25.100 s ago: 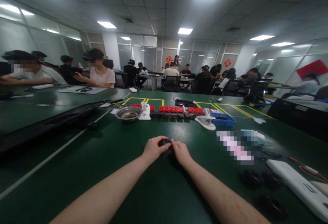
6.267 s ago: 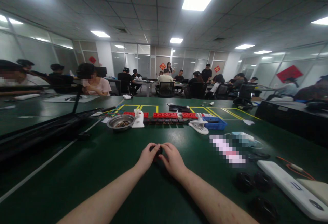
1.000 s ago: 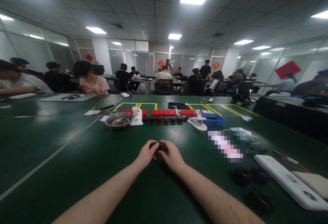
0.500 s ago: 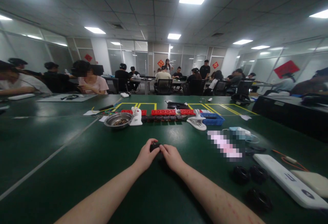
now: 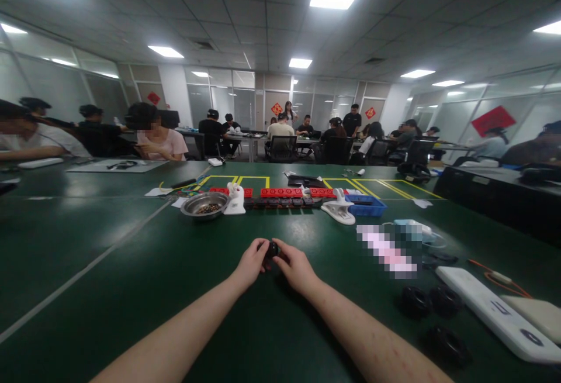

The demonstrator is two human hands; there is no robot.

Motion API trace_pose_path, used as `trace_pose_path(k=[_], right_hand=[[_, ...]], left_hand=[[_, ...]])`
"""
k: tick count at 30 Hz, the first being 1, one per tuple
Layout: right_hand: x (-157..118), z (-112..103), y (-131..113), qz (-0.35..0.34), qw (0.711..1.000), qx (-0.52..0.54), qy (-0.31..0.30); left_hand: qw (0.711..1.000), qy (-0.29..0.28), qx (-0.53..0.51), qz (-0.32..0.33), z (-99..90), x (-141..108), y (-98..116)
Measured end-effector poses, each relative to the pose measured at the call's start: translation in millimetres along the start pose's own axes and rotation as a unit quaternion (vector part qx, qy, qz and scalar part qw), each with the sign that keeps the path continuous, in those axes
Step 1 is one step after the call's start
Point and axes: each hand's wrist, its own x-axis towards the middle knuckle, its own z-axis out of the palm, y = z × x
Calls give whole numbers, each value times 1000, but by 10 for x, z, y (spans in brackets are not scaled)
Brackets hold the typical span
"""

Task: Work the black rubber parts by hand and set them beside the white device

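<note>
A small, round, glossy black part (image 5: 272,249) is held between my two hands above the green table, its exact kind too small to make out. My left hand (image 5: 253,263) grips it from the left with bent fingers. From the other side, the thumb and fingers of my right hand (image 5: 294,263) close around it. Beyond my hands, a row of red blocks (image 5: 284,193) runs along the table with a row of black pieces (image 5: 284,202) in front. A metal bowl (image 5: 186,210) holding small bits stands left of that row.
White clamp-like stands (image 5: 235,200) (image 5: 339,210) flank the row, with a blue tray (image 5: 368,209) beside the right one. Several black rings (image 5: 416,301) and a white slab-shaped device (image 5: 495,313) lie at right. Other people (image 5: 160,137) sit at tables farther back.
The black part has turned between my hands and now shows a round, shiny face. My fingers have shifted around it, the right ones now reaching over its far side.
</note>
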Motion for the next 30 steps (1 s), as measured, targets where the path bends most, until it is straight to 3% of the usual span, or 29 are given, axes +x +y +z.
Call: trace_pose_path(k=[5,10,13,18,23,26,30], right_hand=[[-9,-7,-43,12,1000,-21,-7],[4,-28,-52,84,995,-39,24],[20,-35,-36,98,993,-71,7],[40,-2,-20,79,993,-92,-6],[40,-14,-44,15,998,-67,5],[9,-50,-101,-30,990,-135,-2],[-88,-72,-203,-40,984,-170,19]], left_hand=[[1000,8,-22,-6,-2,-4,32],[997,12,54,57,-13,-48,36],[989,17,109,97,-24,-91,48],[987,18,124,102,-33,-95,41],[998,16,56,27,-30,-7,-17],[1000,21,15,-5,-23,19,-17],[999,38,8,9,-2,8,34]])
